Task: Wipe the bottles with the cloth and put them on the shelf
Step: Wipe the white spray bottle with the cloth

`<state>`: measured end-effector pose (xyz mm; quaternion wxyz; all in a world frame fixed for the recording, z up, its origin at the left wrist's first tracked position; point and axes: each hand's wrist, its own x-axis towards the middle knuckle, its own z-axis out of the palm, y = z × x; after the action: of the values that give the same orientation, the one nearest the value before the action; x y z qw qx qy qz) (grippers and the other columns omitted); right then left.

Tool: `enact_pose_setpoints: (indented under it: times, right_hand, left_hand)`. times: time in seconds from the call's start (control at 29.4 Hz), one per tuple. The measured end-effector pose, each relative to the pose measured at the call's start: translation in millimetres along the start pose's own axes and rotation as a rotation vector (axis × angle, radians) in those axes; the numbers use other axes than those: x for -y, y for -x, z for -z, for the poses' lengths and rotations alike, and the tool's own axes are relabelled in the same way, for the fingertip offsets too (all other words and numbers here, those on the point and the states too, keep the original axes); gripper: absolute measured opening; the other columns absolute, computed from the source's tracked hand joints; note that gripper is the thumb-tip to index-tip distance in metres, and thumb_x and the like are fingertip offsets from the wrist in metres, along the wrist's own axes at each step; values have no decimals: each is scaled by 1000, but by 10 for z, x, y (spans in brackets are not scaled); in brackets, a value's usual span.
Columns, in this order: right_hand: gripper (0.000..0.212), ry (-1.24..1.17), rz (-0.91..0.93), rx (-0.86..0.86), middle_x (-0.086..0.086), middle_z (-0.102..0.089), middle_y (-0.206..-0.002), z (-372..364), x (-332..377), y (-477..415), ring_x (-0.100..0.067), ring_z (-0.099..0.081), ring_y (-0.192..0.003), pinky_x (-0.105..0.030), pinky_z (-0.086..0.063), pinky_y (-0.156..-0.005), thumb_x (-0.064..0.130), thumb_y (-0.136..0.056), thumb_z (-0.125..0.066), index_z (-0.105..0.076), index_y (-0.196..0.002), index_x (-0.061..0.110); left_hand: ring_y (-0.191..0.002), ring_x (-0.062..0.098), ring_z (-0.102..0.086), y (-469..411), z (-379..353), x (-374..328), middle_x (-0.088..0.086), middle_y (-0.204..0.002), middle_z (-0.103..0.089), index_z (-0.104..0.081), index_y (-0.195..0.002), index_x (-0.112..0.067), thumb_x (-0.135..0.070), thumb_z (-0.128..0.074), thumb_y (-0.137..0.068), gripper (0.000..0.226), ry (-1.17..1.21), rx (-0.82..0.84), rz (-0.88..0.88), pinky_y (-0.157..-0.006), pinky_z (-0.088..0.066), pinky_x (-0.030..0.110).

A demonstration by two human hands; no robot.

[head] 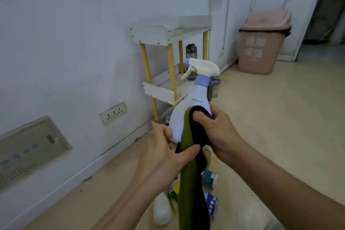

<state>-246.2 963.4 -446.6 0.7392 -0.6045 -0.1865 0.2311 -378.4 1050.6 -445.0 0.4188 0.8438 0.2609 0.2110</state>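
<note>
Left hand [164, 153] gripped the sprayer [188, 110] base, thumb pinching the cloth [186, 173]. Right hand [218, 130] clutched cloth against the sprayer. Shelf [158, 91] at 12 o'clock held one dark bottle [190, 50]; floor bottles [210, 178] lay at 6 o'clock.

Dim flat indoor light, soft overall blur, wide-angle bending at edges

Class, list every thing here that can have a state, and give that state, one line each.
spray bottle: off the floor, tilted, held in both hands.
cloth: draped over the spray bottle, hanging down.
left hand: grips the spray bottle's base.
right hand: grips the cloth against the spray bottle.
dark bottle: upright on the shelf.
floor bottles: lying down.
bin: lid closed.
</note>
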Motion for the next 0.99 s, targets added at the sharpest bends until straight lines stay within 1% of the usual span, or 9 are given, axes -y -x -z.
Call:
enact_pose_setpoints:
  times: [0.14,0.24,0.34,0.48,0.54,0.68,0.78,0.88,0.99]
  right_hand:
    - [22,-67,-13,-54,-8,-72,-95,-38,-17,-28,-23,-70,-81,-32,-58,-63,10,-86,-67,-64,-108,12]
    - [30,-35,-1,-73,-6,-71,-99,-9,-30,-47,-21,-70,-84,-31,-58,-66,12,-82,-71,-63,-111,16]
    - [38,-2,28,-89,-5,-71,-101,-3,-61,-53,-23,-71,-89,-37,-61,-76,14,-76,-76,-63,-111,19]
    - [37,1,49,-20,-3,-72,-97,-15,-80,-23,-15,-73,-81,-24,-58,-64,11,-78,-76,-62,-112,18]
    - [35,36,56,35,-4,-73,-100,-62,-95,2,-16,-72,-84,-26,-58,-67,10,-79,-75,-63,-111,17]
    - [31,48,54,83,-6,-74,-102,-240,-205,63,-23,-72,-91,-39,-59,-82,17,-77,-75,-65,-106,20]
    - [35,-2,32,41,-5,-75,-97,-318,-221,76,-22,-72,-93,-44,-58,-87,36,-72,-76,-67,-102,20]
    - [17,-103,16,20,-7,-75,-95,-326,-172,95,-22,-72,-90,-40,-58,-83,26,-91,-65,-68,-103,14]
    - [17,-136,25,33,-4,-76,-99,-332,-160,134,-22,-72,-97,-41,-59,-85,29,-96,-59,-71,-103,19]
  left_hand:
    - [-64,10,-63,-78,-40,94,-2,-81,-68,-37,-91,-30,-42,-79,-69,49,196,185,194,-61,-51,32]
    - [-53,7,-56,-98,94,144,-11,-61,-63,-49,-89,-32,-27,-70,-73,26,40,238,124,-56,-45,32]
    - [-61,7,-57,-127,239,135,-11,-62,-61,-56,-75,-34,-21,-60,-77,13,-371,69,-24,-58,-47,31]
    - [-80,24,-53,-262,355,234,-1,-81,-60,-67,-84,-26,-16,-50,-84,19,-536,-355,-342,-65,-35,29]
    - [-82,25,-51,-302,338,280,5,-85,-55,-70,-88,-21,-17,-48,-83,23,-482,-482,-356,-67,-34,29]
    - [-74,19,-54,-284,231,203,-7,-77,-61,-65,-91,-27,-10,-45,-91,27,-241,-433,-228,-63,-30,29]
    - [-85,4,-62,-297,201,217,-18,-92,-67,-58,-107,-39,-36,-56,-92,15,118,-363,-147,-76,-45,23]
    - [-120,2,-53,-267,148,261,-16,-126,-57,-47,-129,-47,-65,-59,-74,60,197,-155,-147,-102,-46,33]
    - [-122,2,-47,-256,141,224,-20,-130,-49,-35,-135,-50,-68,-72,-57,88,-1,-19,-214,-98,-45,26]
